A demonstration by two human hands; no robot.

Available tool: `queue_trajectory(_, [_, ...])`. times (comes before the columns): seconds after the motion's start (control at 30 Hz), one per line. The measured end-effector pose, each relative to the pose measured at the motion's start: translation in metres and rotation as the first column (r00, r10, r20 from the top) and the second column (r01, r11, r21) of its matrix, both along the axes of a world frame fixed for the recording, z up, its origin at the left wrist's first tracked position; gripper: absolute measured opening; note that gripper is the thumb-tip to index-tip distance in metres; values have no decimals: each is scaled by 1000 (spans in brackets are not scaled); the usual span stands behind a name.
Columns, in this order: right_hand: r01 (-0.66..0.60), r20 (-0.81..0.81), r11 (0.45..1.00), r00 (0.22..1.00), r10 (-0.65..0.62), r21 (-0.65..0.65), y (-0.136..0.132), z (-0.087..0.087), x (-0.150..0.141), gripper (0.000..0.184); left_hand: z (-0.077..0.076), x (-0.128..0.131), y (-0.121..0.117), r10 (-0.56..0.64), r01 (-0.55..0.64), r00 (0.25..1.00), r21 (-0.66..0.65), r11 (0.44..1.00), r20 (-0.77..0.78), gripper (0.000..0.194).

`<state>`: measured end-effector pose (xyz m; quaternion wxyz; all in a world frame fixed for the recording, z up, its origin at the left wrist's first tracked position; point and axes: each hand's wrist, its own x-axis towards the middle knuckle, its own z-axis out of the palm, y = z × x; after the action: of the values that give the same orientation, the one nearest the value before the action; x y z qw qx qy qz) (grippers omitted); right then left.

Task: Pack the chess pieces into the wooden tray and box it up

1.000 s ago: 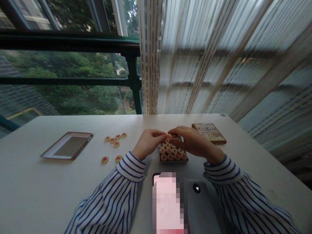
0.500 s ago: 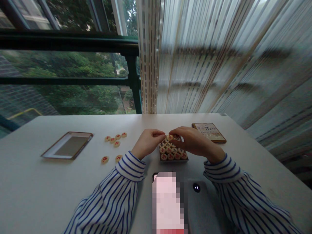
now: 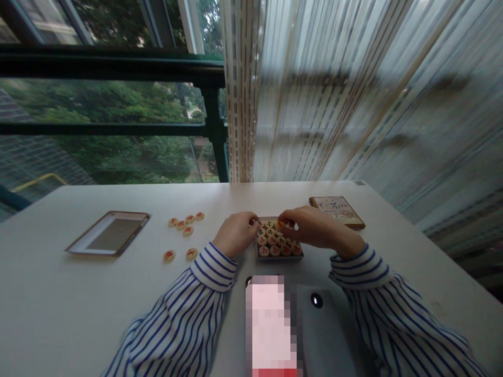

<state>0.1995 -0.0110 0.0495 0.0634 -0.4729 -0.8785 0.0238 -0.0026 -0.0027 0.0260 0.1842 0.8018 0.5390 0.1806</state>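
Note:
An open shallow box (image 3: 281, 258) stands in front of me, filled with rows of round Chinese chess pieces (image 3: 274, 251) marked in red or black characters. My right hand (image 3: 310, 226) reaches over its right side, thumb and fingertips pinching a red-marked Chinese chess piece (image 3: 280, 225) above the back row. Fingers curled, my left hand (image 3: 238, 230) grips the box's back left edge; a piece there is partly covered by the fingertips. The right hand hides part of the back right of the box.
Several loose red-marked pieces (image 3: 188, 230) lie on the white table (image 3: 157, 309) at left. Farther left is a brown-rimmed tray-like lid (image 3: 106, 236). A printed flat box (image 3: 340, 212) sits behind my right hand. A phone (image 3: 271, 324) and a grey device (image 3: 328, 330) lie nearest me.
My hands have moved apart. The left slid left and slightly down to the box edge; the right shifted right with the red-marked piece, uncovering a black-marked one in the back row.

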Motion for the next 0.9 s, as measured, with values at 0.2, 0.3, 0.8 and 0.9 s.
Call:
queue_trajectory(0.2, [8, 53, 1000, 999, -7, -26, 1, -5, 4, 25, -2, -1, 0, -15, 15, 1000, -2, 1000, 1, 32])
queue_trajectory(0.3, [25, 58, 998, 998, -22, -61, 0, -5, 4, 25, -1, -1, -1, -12, 12, 1000, -15, 1000, -12, 32])
queue_trajectory(0.8, [63, 194, 978, 981, -24, -198, 3, -7, 2, 25, -4, 0, 1, -17, 16, 997, -12, 1000, -81, 32])
queue_trajectory(0.9, [56, 202, 979, 979, -15, -196, 3, -8, 1, 26, -3, 0, 0, -20, 19, 996, -8, 1000, -83, 32])
